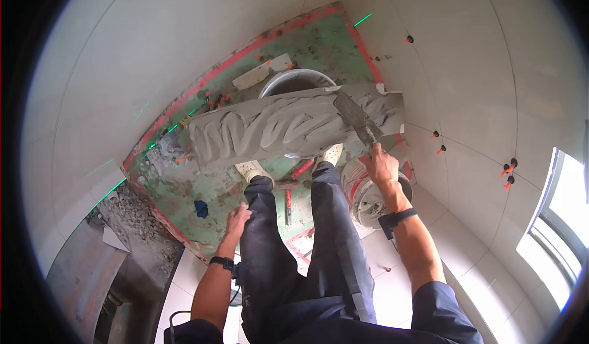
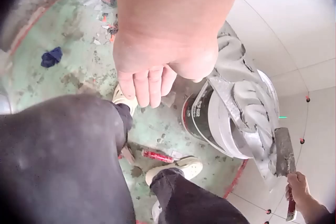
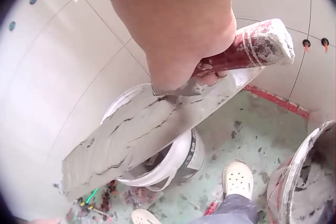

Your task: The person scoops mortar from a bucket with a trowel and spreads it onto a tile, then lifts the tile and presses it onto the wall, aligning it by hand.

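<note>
A long board or tile (image 1: 264, 129) coated in ridged grey mortar lies across a white bucket (image 2: 220, 124). In the head view the right hand (image 1: 383, 167) grips a trowel, its blade (image 1: 359, 120) flat on the mortar near the right end. The trowel's red handle (image 3: 241, 50) sticks out of the curled right hand (image 3: 184, 71) in the right wrist view. Beside the left knee hangs the left hand (image 1: 238, 220), holding nothing; its fingers look relaxed in the left wrist view (image 2: 147, 71).
A second bucket (image 1: 368, 200) with mortar inside stands by the right leg. Red-handled tools (image 1: 288, 206) and a blue rag (image 1: 201, 208) lie on the green floor. Tiled walls with orange and black clips (image 1: 434, 134) rise around; a rubble-filled recess (image 1: 141, 227) is at left.
</note>
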{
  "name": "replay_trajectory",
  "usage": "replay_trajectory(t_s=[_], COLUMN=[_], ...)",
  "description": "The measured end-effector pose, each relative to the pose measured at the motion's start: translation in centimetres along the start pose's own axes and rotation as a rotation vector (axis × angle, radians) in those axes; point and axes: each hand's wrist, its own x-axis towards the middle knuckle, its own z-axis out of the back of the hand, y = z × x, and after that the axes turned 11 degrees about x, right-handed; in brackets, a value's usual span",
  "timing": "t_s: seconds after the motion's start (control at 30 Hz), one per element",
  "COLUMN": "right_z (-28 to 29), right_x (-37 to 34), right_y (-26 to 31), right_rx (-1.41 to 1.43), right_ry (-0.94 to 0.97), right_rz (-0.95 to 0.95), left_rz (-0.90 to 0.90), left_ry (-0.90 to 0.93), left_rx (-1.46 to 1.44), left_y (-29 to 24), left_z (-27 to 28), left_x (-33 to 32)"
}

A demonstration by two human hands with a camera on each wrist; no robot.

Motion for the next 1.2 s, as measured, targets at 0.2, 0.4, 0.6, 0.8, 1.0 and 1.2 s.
replay_trajectory(t_s=[0.2, 0.4, 0.6, 0.8, 1.0, 1.2], right_z=[1.5, -2.0, 4.2, 11.0, 14.6, 13.9], right_x=[1.8, 1.1, 3.2, 8.7, 13.9, 18.0], right_y=[-4.7, -3.7, -10.1, -15.0, -17.9, -18.9], right_rx=[0.096, 1.348, 0.046, -0.1, 0.202, 0.179], right_ry=[-0.043, 0.205, 0.125, 0.104, 0.224, 0.106], right_rz=[-0.081, -0.426, -0.013, 0.202, 0.262, 0.167], left_rz=[-0.064, -0.154, -0.122, 0.082, 0.015, -0.007], left_ry=[0.075, 0.074, 0.065, -0.037, -0.014, 0.08], left_rx=[0.144, 0.129, 0.156, 0.269, 0.213, 0.212], left_y=[-4.7, -8.0, -7.0, -6.2, -6.9, -11.7], left_z=[-8.1, -11.7, -10.9, -12.2, -17.3, -23.1], left_x=[-2.3, -1.8, -1.1, -1.6, -1.5, -2.2])
